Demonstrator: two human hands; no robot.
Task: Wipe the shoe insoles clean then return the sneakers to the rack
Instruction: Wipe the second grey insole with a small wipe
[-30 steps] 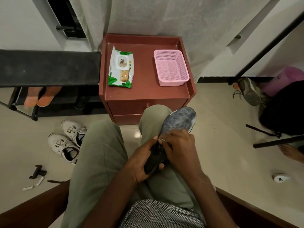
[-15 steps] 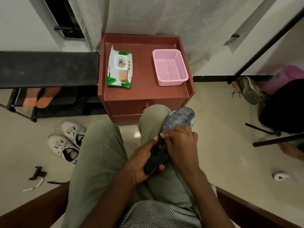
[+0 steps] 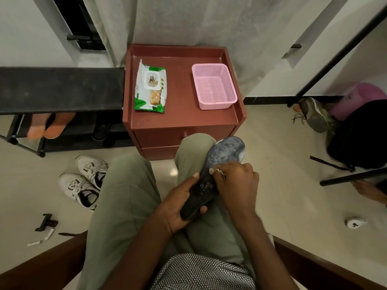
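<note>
One insole (image 3: 217, 174) in play, lying across your right thigh, heel end toward you, toe end past the knee near the red cabinet (image 3: 184, 120).

Change over the last second: your right hand (image 3: 236, 181) has slid up from mid-insole toward the forefoot. A bit more of the printed black heel section now shows below it. Left hand (image 3: 178, 204) hasn't shifted.

Fingers: left hand curled under and around the heel end, thumb up along the edge, holding it steady. Right hand's fingers bunched over a small white wipe (image 3: 216, 171), pressing it on the insole where the black part meets the grey forefoot.

My read: you're mid-stroke, working heel to toe, forefoot not yet covered.

Insole look: heel half black with faint lettering, forefoot blotchy grey-blue with pale scuffed patches, edge slightly pale. Can't tell if the blotches are dirt or wear.

Both white sneakers (image 3: 83, 181) sit on the floor by your left leg, side by side, not yet on the black rack (image 3: 60, 88). Wipes pack (image 3: 150, 86) and pink basket (image 3: 213, 86) are on the cabinet top, apart from each other.

Task is early to midway: wiping ongoing, rack step untouched.
</note>
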